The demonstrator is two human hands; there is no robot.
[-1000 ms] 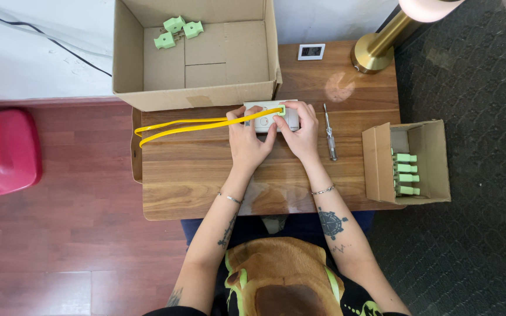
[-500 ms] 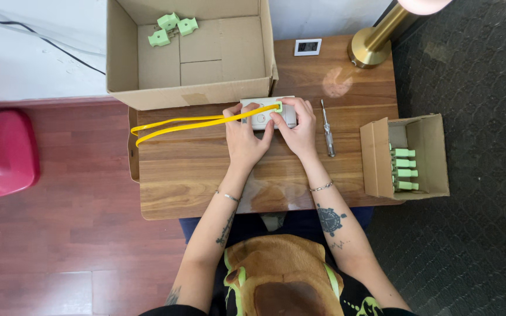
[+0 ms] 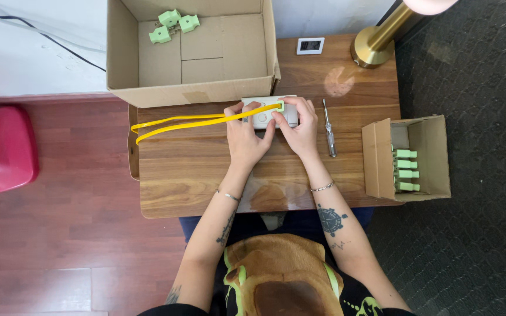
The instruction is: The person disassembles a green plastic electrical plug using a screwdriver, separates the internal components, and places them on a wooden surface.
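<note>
- Head view, looking straight down on a wooden bench [image 3: 194,175] with both hands at work near its far edge.
- Left hand [image 3: 247,137] pressed onto a small grey-white device [image 3: 265,117], thumb and fingers in a pinching grip at its left end.
- Right hand [image 3: 300,131] clamped on the same device from the right, fingertips curled over its top edge, grip pinching the casing.
- Device flat on the bench, touching the front wall of a large open cardboard box [image 3: 188,93].
- Yellow strap [image 3: 177,123] looped out leftward from a green fitting at the device's top, trailing across the bench to its left edge.
- Three pale green plastic pieces [image 3: 174,24] loose in the big box's far left corner.
- Screwdriver [image 3: 328,129] lying just right of the right hand, untouched.
- Small cardboard box [image 3: 434,155] at the bench's right edge, pale green parts [image 3: 405,169] stacked inside.
- Brass lamp base [image 3: 373,50] at far right; red object [image 3: 1,149] on the floor to the left.
</note>
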